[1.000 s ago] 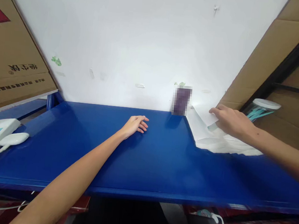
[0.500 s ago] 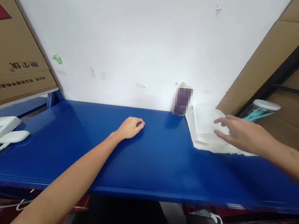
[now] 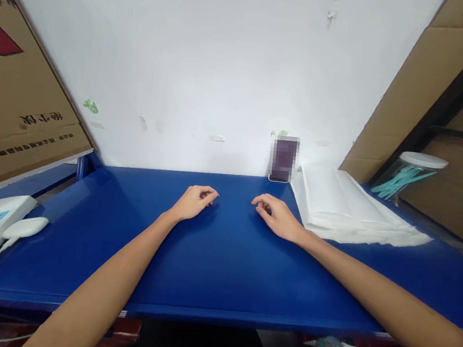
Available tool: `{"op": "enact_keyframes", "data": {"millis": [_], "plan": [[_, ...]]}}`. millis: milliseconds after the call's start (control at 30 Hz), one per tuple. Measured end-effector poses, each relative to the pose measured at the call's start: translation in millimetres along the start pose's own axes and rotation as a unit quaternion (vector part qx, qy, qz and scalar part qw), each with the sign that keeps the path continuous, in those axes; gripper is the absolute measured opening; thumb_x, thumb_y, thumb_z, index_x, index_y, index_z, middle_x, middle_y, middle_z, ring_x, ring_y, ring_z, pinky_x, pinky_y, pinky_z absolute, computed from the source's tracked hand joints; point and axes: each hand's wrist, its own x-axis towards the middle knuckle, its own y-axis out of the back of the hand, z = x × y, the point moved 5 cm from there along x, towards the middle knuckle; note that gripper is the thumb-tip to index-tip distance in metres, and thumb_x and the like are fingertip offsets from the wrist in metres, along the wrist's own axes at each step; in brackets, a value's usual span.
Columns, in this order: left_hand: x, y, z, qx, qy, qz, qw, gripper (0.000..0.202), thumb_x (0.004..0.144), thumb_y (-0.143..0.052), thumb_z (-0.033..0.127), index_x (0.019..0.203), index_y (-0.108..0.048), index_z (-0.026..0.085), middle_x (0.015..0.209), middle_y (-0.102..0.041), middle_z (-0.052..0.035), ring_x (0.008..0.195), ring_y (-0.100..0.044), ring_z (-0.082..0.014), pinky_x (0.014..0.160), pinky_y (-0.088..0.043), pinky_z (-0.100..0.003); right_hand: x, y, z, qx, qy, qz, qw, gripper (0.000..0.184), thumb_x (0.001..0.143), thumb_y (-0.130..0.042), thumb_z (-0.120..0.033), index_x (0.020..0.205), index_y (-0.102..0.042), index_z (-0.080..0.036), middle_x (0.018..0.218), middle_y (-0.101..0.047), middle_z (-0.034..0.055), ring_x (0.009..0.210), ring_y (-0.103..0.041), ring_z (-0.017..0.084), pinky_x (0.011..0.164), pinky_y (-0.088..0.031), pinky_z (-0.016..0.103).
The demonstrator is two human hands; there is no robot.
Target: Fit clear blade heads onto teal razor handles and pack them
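My left hand (image 3: pixel 195 202) rests on the blue table (image 3: pixel 207 268), left of centre, its fingers loosely curled and nothing visible in them. Facing it across a narrow gap is my right hand (image 3: pixel 277 216), also half curled, with thumb and fingers apart and no object between them. Just right of my right hand lies a stack of thin white sheets (image 3: pixel 334 199), slightly ruffled at its front edge. Behind my right hand, a blurred-out phone-like rectangle (image 3: pixel 283 162) stands upright against the wall.
A clear jar with a white lid (image 3: pixel 424 160) holds several teal strips at the back right. At left are a white power strip (image 3: pixel 13 211), a white plug-like piece with a cable (image 3: pixel 26 227) and a large cardboard box (image 3: pixel 28 85). More cardboard (image 3: pixel 410 81) stands at right.
My right hand has moved left, from above the white sheets down to the table's middle. My left hand has stayed nearly in place. The view has shifted slightly.
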Motion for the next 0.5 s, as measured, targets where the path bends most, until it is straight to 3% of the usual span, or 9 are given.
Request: {"op": "enact_keyframes", "data": {"millis": [100,167,267,333,433,500], "plan": [[-6.6,1.0,3.4,0.135,-0.030,0.036,0.990,0.044,0.098,-0.045,0.048,0.105,-0.076,0.018,0.099,-0.074,-0.0088,0.088,-0.066,-0.0236,0.087,-0.051,-0.038,-3.2,2.2,6.6,0.014,-0.015,0.018,1.000,0.017,0.095,-0.048,-0.023,0.103,-0.063,-0.023,0.086,-0.062,0.0028,0.077,-0.061,0.018,0.076,-0.050,0.035],[-8.4,0.1,4.6,0.208,-0.027,0.046,0.977,0.044,0.099,-0.044,0.046,0.117,-0.074,0.019,0.118,-0.071,-0.0116,0.109,-0.063,-0.0285,0.100,-0.047,-0.045,-4.9,3.2,8.9,0.026,-0.024,0.020,0.999,0.017,0.094,-0.050,-0.024,0.104,-0.064,-0.023,0.085,-0.062,0.0025,0.076,-0.061,0.018,0.075,-0.051,0.036],[-7.1,-2.9,1.6,0.271,0.040,0.030,0.961,0.054,0.101,-0.039,0.049,0.143,-0.059,0.022,0.153,-0.050,-0.0165,0.145,-0.040,-0.0362,0.118,-0.028,-0.059,-4.9,2.7,10.3,0.044,-0.032,0.022,0.998,0.017,0.090,-0.054,-0.024,0.103,-0.065,-0.023,0.087,-0.063,0.0030,0.076,-0.063,0.018,0.075,-0.053,0.036],[-10.7,-9.4,3.3,0.285,0.102,-0.001,0.953,0.064,0.102,-0.032,0.058,0.154,-0.046,0.023,0.166,-0.031,-0.0180,0.156,-0.020,-0.0392,0.122,-0.015,-0.065,-4.3,2.7,11.8,0.059,-0.044,0.032,0.997,0.017,0.086,-0.059,-0.025,0.101,-0.066,-0.023,0.091,-0.063,0.0039,0.078,-0.063,0.018,0.077,-0.054,0.036],[-39.1,-33.4,32.2,0.275,0.148,-0.060,0.948,0.087,0.097,-0.029,0.074,0.163,-0.030,0.018,0.171,-0.015,-0.0197,0.158,-0.006,-0.0437,0.123,-0.010,-0.067,-4.0,4.3,17.2,0.091,-0.085,0.059,0.991,0.017,0.084,-0.061,-0.029,0.099,-0.068,-0.023,0.090,-0.065,0.0037,0.077,-0.064,0.018,0.077,-0.053,0.036],[-75.5,-61.1,78.3,0.231,0.066,-0.122,0.963,0.090,0.094,-0.028,0.078,0.164,-0.027,0.021,0.171,-0.018,-0.0162,0.158,-0.008,-0.0428,0.122,-0.015,-0.068,-4.2,5.4,19.4,0.105,-0.103,0.068,0.987,0.017,0.085,-0.058,-0.030,0.098,-0.067,-0.022,0.084,-0.066,0.0030,0.075,-0.064,0.018,0.075,-0.052,0.036]]}}
